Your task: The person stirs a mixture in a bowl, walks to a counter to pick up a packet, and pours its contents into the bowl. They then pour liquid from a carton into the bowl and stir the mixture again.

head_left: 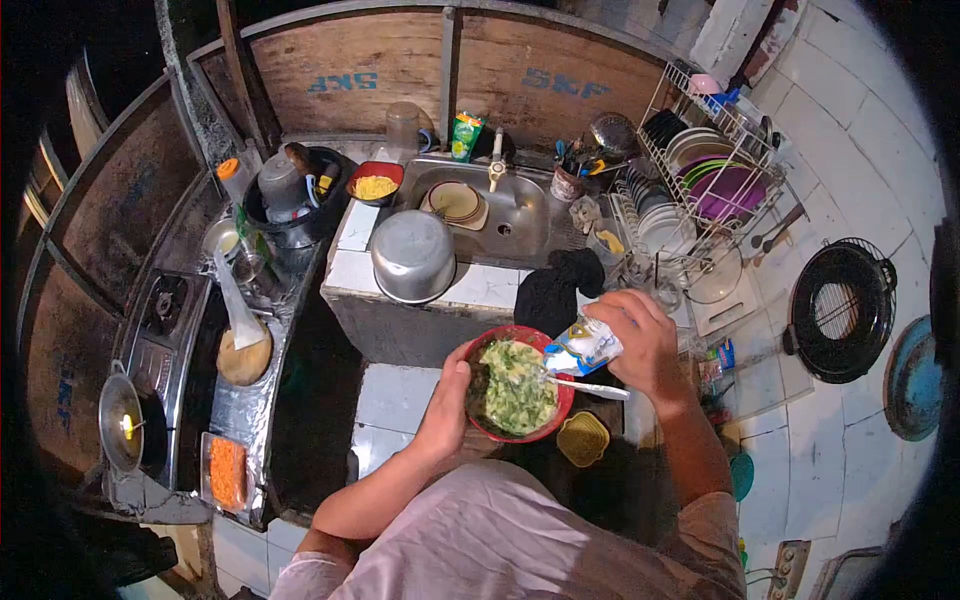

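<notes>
A red bowl [567, 398] filled with a chopped green and pale yellow mix [513, 385] is close in front of me. My left hand [447, 408] is closed round its left side, thumb at the rim. In my right hand [640, 335] is a blue and white packet [585, 347], tilted with its lower end over the bowl's right rim. A spoon [600, 389] with a white handle rests in the mix, its handle sticking out to the right under the packet. Below the bowl on the right sits a small yellow dish [583, 440].
An upturned metal pot [413, 256] stands by the sink [530, 212], near a black cloth [560, 288]. A dish rack [700, 170] is at the right. On the left are a stove [165, 330], a pan [121, 415], a chopping board [245, 360] and a tray of orange shreds [228, 473].
</notes>
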### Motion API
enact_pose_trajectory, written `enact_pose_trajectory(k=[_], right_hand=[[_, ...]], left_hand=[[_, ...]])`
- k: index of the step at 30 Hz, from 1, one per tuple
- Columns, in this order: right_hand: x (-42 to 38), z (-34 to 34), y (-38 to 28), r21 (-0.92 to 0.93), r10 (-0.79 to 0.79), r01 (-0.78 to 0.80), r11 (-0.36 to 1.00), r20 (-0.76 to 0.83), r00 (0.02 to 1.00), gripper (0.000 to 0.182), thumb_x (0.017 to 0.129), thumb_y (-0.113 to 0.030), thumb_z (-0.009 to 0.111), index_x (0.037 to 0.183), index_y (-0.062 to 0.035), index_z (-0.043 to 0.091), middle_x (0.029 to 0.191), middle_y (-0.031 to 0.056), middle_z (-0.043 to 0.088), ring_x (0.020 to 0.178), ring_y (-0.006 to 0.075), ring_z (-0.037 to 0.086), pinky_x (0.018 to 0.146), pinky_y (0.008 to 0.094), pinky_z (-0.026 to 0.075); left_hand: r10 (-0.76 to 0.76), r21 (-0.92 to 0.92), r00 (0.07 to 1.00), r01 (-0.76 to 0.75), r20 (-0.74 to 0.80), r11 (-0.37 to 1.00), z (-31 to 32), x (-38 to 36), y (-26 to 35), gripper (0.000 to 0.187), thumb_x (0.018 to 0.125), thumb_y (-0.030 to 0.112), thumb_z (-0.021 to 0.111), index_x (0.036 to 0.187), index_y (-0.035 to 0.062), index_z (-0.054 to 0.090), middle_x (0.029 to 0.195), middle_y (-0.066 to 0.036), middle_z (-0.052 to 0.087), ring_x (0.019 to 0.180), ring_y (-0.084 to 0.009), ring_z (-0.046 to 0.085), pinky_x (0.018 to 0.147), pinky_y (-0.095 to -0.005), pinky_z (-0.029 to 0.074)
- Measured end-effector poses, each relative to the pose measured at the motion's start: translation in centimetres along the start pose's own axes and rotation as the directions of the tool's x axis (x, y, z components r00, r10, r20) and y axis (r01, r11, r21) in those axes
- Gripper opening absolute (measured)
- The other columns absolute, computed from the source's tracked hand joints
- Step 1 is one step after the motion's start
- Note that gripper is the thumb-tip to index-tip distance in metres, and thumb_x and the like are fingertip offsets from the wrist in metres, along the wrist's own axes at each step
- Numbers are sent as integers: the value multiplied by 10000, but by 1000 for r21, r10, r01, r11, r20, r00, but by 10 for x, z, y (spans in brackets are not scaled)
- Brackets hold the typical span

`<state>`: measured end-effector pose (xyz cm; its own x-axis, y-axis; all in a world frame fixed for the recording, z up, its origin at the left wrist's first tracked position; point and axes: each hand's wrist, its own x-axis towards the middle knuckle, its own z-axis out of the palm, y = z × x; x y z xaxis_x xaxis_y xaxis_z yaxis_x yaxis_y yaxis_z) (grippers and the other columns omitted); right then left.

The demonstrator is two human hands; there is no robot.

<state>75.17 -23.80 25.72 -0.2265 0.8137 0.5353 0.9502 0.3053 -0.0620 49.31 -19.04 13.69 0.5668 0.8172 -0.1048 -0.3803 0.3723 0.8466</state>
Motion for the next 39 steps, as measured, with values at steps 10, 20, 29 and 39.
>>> enact_pose_trajectory(k=[10, 20, 29, 39], right_hand=[[-2, 1, 4, 0, -5, 5, 1000, 16, 1000, 539, 616, 7, 716, 1134, -139, 712, 1098, 75, 654, 1073, 314, 637, 890, 425, 552], [-3, 1, 1, 60, 50, -49, 997, -23, 998, 546, 618, 26, 723, 1135, -150, 712, 1100, 65, 661, 1055, 310, 645, 892, 418, 548], [-30, 7, 13, 200, 224, -225, 954, 27, 974, 579, 639, 10, 729, 1189, -164, 677, 1156, 64, 654, 1082, 329, 646, 919, 437, 536], [-127, 39, 52, 709, 627, -522, 474, 144, 766, 546, 737, -46, 815, 1248, -52, 623, 1159, 89, 716, 1079, 180, 689, 940, 322, 525]], left_hand=[[23, 10, 1000, -23, 1, 1000, 0, 0, 0, 621, 1088, 486, 361, 1538, 59, 325, 1515, -138, 444, 1404, -248, 434, 1193, -399, 324], [3, 15, 1000, -3, -24, 1000, 8, -3, 4, 598, 1097, 463, 336, 1540, 61, 328, 1522, -138, 440, 1420, -241, 413, 1201, -399, 307], [1, 21, 1000, -1, -12, 1000, 2, 6, -23, 665, 1080, 544, 356, 1531, 55, 330, 1517, -138, 427, 1408, -244, 426, 1193, -395, 321], [-100, -13, 994, 101, 54, 995, 25, 26, -63, 714, 1046, 582, 432, 1549, 85, 335, 1553, -126, 425, 1434, -271, 419, 1200, -438, 328]])
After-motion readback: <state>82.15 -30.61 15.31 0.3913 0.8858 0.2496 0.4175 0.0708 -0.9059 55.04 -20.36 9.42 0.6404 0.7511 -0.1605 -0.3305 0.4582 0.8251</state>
